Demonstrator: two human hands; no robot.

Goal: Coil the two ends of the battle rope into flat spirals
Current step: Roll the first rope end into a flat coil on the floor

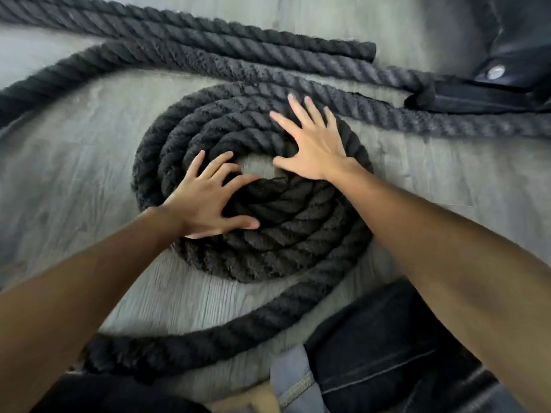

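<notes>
Grey floor (74, 180), left hand (205, 201), right hand (313, 144) splayed flat on rope spiral (283, 234)

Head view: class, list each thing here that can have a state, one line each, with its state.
Spiral: coiled flat on the floor, small gap at its centre.
Loose rope: uncoiled, curving round the spiral.
Far rope end: straight, uncoiled.
Left hand: open, pressing on the spiral.
Right hand: open, pressing on the spiral.
</notes>
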